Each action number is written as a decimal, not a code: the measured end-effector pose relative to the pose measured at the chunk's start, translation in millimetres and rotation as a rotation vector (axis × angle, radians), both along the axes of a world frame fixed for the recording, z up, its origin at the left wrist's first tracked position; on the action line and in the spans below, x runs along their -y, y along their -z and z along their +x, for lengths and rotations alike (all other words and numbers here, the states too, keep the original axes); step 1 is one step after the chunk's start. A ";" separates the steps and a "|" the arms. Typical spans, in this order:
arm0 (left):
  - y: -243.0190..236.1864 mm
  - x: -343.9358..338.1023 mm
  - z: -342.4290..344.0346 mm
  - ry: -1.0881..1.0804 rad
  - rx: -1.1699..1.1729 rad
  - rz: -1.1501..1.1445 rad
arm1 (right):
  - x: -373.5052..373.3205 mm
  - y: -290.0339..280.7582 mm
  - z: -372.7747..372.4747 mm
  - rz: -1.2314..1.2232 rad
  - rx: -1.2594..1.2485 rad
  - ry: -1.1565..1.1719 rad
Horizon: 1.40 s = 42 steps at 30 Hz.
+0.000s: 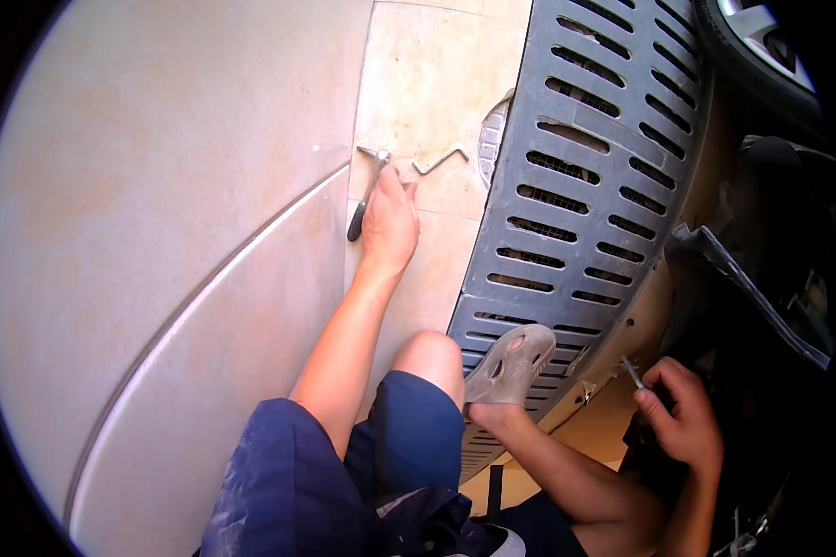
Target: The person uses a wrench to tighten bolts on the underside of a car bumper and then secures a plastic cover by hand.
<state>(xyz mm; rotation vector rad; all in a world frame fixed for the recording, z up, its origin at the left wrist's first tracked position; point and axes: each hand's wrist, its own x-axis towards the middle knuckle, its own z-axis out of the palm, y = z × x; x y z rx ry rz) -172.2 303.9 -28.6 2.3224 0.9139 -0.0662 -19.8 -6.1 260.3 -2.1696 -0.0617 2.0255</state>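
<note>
My left hand (391,227) reaches down to the tiled floor, its fingers closed on a hammer (356,221) near the metal head. The dark handle end sticks out beside the wrist. Just right of that hand lies a bent, Z-shaped metal rod (440,163). My right hand (684,416) is at the lower right, beyond the grating, with thumb and fingers pinching a thin metal rod (632,372). Its far end shows, while the rest is hidden in the grip, so I cannot tell its kind.
A blue-grey slotted grating (567,139) runs down the middle right. My foot in a grey clog (513,360) rests on it. Part of a grey ridged object (493,139) shows at its left edge. A wheel (762,51) stands at the upper right; dark parts fill the right side.
</note>
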 end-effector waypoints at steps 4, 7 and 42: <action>7.2 0.9 -2.9 0.045 -0.154 0.049 | -15.8 10.9 1.7 0.183 0.213 0.104; -7.5 -0.1 -2.7 -0.084 -0.172 -0.147 | -27.7 13.4 0.6 0.322 0.377 0.187; -35.4 35.7 -58.3 0.105 -0.541 -0.169 | -104.4 -14.4 -93.6 0.676 0.152 0.151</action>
